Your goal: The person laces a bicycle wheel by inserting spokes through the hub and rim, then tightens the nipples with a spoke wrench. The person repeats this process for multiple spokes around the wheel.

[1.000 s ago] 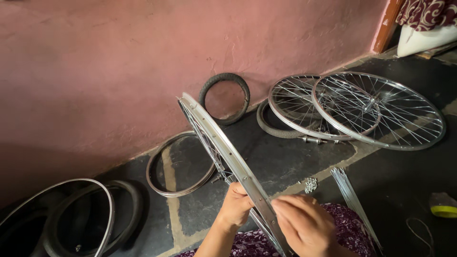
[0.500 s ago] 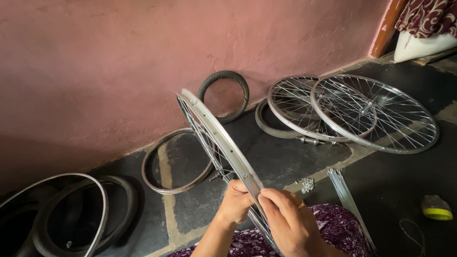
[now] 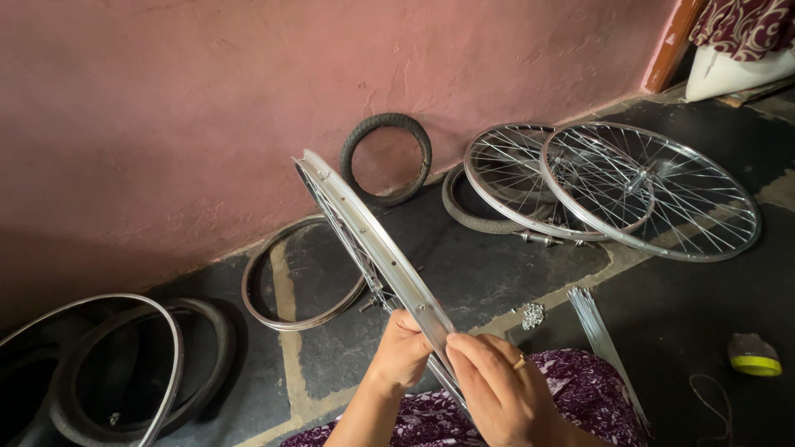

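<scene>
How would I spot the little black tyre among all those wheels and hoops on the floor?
Find the pink wall and follow its foot to the middle of the picture. There the small black tyre leans upright against the plaster, just beyond the far end of the silver rim held in both hands. It is the smallest ring, knobbly, with no spokes.

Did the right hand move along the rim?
Yes. The right hand slid left along the rim, closer to the left hand and away from the spokes lying on the floor.
</scene>
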Available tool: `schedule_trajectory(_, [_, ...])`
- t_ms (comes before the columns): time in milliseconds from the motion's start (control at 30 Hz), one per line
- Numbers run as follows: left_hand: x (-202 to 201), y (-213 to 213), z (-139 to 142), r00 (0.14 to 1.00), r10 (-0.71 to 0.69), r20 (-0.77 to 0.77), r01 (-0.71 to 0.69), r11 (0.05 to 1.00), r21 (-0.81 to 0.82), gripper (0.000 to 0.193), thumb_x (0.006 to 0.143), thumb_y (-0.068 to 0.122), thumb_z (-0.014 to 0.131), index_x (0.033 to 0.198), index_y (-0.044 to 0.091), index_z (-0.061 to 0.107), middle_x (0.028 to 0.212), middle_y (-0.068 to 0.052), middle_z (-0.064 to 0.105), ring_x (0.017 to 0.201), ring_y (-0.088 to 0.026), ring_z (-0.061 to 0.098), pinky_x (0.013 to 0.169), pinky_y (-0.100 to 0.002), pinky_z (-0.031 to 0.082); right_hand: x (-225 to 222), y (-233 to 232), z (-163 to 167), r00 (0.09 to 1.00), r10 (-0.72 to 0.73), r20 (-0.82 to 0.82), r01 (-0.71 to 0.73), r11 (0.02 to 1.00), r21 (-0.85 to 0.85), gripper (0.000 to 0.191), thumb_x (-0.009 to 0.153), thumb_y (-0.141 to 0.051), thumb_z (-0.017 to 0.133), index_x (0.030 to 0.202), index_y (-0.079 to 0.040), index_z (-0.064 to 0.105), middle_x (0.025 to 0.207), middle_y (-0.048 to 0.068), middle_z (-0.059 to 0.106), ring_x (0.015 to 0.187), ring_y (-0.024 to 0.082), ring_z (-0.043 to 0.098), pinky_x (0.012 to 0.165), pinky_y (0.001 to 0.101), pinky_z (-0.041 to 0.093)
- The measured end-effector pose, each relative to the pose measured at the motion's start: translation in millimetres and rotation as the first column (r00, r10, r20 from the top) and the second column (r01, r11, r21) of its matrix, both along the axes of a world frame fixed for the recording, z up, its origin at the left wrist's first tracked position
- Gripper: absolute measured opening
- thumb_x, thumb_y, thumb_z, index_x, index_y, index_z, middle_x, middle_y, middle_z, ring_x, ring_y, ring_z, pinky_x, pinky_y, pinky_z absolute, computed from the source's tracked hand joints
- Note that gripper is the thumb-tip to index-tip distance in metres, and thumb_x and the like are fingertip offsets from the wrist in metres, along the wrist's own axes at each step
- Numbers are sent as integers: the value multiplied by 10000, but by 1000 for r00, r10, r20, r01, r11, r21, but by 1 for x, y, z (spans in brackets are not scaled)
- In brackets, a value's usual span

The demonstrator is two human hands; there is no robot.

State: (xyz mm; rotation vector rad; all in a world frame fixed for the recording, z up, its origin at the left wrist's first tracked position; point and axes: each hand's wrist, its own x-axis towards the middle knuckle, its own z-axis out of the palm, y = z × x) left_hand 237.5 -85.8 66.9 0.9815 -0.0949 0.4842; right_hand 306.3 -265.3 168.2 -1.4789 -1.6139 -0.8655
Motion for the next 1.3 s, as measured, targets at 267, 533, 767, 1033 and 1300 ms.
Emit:
schedule_trajectory(267, [2, -1, 7, 1000, -10, 25, 9, 999, 37, 180, 885, 134, 861, 918, -11, 761, 927, -45, 681, 818, -136, 645, 724, -273, 519, -1, -2, 0, 1000, -1, 29, 2, 999, -38, 229, 846, -9, 766, 1038, 99, 704, 1192, 165, 649, 1067, 260, 623, 858, 313, 583])
schedule_trajectory(533, [2, 2, 15, 997, -82, 3, 82, 996, 21, 221, 826, 126, 863, 975, 8, 751, 947, -61, 721, 866, -146, 693, 803, -297, 569, 2, 1, -9, 992, 11, -128, -14, 1000, -26, 306, 879, -49, 739, 1172, 20, 682, 1305, 161, 544, 1213, 323, 590, 1023, 407, 535])
schedule_trajectory(767, [3, 0, 8, 992, -119, -31, 120, 992, 35, 220, 889, 193, 824, 1005, 38, 721, 944, -36, 712, 890, -146, 690, 845, -308, 568, 4, 2, -33, 951, 101, -293, -94, 995, 41, 322, 918, 24, 585, 1226, 7, 675, 1355, 182, 557, 1209, 298, 618, 1018, 409, 520])
schedule_trajectory(1033, [4, -2, 12, 986, -159, 39, 156, 984, 81, 220, 980, 227, 810, 1047, 42, 711, 1007, -9, 655, 951, -111, 639, 901, -291, 528, 8, 3, -63, 710, 380, -593, -307, 925, 225, 521, 940, 57, 581, 1439, 8, 442, 1463, 250, 475, 1258, 310, 614, 1001, 352, 606])
schedule_trajectory(1300, [1, 0, 20, 988, -151, 19, 148, 985, 89, 203, 935, 192, 826, 1033, 47, 724, 995, -6, 672, 928, -107, 629, 846, -272, 500, 10, 3, -61, 886, 241, -397, -235, 970, 65, 493, 931, 35, 558, 1414, 2, 466, 1421, 267, 484, 1195, 302, 642, 974, 383, 568])
